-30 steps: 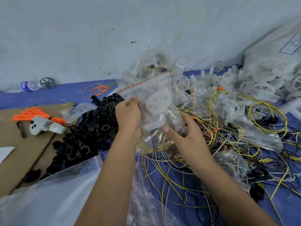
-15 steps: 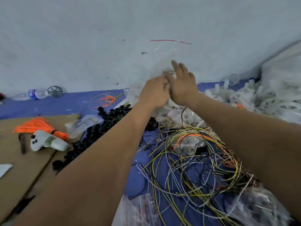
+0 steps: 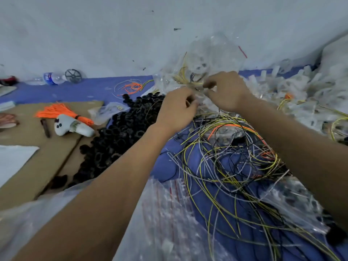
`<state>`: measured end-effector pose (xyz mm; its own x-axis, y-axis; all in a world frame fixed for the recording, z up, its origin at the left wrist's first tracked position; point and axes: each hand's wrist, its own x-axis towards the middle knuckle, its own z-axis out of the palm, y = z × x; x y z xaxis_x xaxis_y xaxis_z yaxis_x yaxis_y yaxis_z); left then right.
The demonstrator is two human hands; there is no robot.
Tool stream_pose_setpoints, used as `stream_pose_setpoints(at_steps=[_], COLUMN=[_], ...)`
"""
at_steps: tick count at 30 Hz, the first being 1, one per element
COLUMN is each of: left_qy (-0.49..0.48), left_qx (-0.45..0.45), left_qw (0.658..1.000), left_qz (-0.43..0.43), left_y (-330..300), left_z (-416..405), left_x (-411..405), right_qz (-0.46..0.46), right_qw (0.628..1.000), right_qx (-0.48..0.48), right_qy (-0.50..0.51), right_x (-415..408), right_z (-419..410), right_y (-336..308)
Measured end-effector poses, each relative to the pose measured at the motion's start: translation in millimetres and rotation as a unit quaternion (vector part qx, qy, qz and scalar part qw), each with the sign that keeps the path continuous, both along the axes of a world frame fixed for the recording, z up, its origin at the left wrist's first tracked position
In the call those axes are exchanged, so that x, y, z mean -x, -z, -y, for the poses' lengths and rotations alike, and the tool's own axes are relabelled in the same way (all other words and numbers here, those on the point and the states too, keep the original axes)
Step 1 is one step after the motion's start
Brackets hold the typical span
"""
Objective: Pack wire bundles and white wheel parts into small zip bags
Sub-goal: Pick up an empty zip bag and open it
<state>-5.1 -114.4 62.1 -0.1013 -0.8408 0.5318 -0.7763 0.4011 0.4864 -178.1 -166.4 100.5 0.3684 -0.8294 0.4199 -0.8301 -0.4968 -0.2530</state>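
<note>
Near edge of the blue-covered worktop [image 3: 79, 91]: stack of empty clear zip bags with red seal strips [image 3: 169, 210]. Beyond, at centre: loose tangle of yellow, black, grey and orange wires [image 3: 226, 157], lying left of it a heap of small black rubber rings [image 3: 120, 132]. Farther in, left hand [image 3: 177, 108] and right hand [image 3: 226, 91] both curled, apparently pinching a clear, filled zip bag [image 3: 209, 59] holding a wire bundle and white parts, raised over the far-centre pile. Exact finger contact blurred. Heap of white plastic wheel parts [image 3: 301, 91] at far right edge. For a sound seal: align both strip lips, pinch from one end, slide across, keep wire ends clear of the strip.
</note>
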Motion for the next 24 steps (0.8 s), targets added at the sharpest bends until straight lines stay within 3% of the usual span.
stream_pose_setpoints(at_steps=[3, 6, 9, 12, 16, 21, 24], left_qy=[0.089, 0.169, 0.116, 0.052, 0.071, 0.071, 0.058], left_qx=[-0.186, -0.316, -0.309, -0.266, -0.236, -0.254, -0.245], left_qw=[0.978, 0.932, 0.940, 0.961, 0.968, 0.964, 0.968], left_qz=[-0.016, 0.053, 0.084, 0.052, -0.048, -0.036, -0.019], left_y=[1, 2, 8, 12, 14, 12, 7], left_z=[-41, -69, -78, -82, -87, -90, -88], left_x=[-7, -14, -18, -14, -4, -1, -4], right_qz=[0.048, 0.002, -0.089, -0.156, -0.071, -0.032, 0.088], right_qw=[0.997, 0.980, 0.951, 0.945, 0.938, 0.967, 0.972], right_qx=[-0.054, -0.168, -0.242, -0.246, -0.284, -0.187, -0.172], right_qy=[-0.031, -0.107, -0.170, -0.150, -0.184, -0.169, -0.133], right_x=[0, -7, -23, -36, -38, -30, -15], right_z=[-75, -139, -187, -210, -207, -183, -167], right_y=[13, 22, 36, 55, 66, 63, 59])
